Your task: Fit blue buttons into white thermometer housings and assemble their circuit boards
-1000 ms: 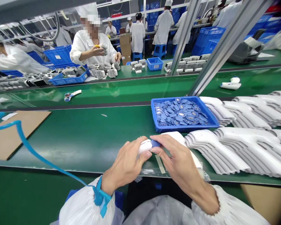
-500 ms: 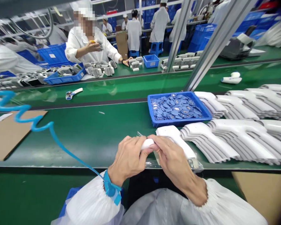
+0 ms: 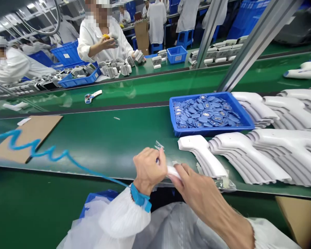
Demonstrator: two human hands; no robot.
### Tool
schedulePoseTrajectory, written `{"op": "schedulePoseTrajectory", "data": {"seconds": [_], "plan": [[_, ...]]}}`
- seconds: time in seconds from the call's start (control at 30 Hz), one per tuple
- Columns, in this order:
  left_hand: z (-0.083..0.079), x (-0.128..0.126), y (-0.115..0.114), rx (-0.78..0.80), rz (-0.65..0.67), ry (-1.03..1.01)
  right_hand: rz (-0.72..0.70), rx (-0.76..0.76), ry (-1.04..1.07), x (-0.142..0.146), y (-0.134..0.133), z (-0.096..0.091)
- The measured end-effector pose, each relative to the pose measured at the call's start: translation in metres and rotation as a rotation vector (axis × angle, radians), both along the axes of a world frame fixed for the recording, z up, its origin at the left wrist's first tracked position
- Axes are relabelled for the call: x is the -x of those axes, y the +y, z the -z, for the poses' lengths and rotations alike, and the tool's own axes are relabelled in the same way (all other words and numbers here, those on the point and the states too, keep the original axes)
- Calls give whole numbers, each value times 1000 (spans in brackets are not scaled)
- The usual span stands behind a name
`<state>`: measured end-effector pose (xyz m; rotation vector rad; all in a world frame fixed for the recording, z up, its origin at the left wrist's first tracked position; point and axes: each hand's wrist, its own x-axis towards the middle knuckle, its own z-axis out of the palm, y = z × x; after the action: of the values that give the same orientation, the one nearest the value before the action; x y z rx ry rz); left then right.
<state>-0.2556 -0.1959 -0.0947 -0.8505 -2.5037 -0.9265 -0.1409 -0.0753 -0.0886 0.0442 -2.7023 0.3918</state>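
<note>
White piece held between your two hands above a green tabletop

Most of the white piece (image 3: 173, 171) is covered by your fingers, so its full shape is hard to make out; a dark bluish spot shows through the curl of your left hand (image 3: 150, 168). The stacks of white shells (image 3: 256, 159) run off the right edge, and the coiled blue cord (image 3: 59, 155) blurs at the far left.

The green tabletop (image 3: 101, 138) carries a blue tray (image 3: 215, 131) heaped with small blue parts (image 3: 204, 112), with the shells beside it and a cardboard sheet (image 3: 31, 136) to the left. Across a green strip, a co-worker (image 3: 103, 41) in white holds grey-and-white pieces (the face is pixelated).

Your left hand, a blue strap (image 3: 140, 197) at its wrist, is curled into a fist around one end of the white piece. Your right hand (image 3: 197, 183) pinches the other end between thumb and fingers, near the tabletop's front edge.
</note>
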Motion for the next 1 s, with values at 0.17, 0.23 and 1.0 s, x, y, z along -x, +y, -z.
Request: {"op": "schedulePoseTrajectory", "data": {"seconds": [0.17, 0.23, 1.0], "plan": [[-13, 14, -4, 63, 155, -299, 145, 453, -177, 4, 0, 11], [-17, 16, -16, -62, 149, -373, 303, 909, -455, 12, 1, 7], [13, 60, -12, -451, -356, -381, 27, -38, -560, 43, -56, -2]]}}
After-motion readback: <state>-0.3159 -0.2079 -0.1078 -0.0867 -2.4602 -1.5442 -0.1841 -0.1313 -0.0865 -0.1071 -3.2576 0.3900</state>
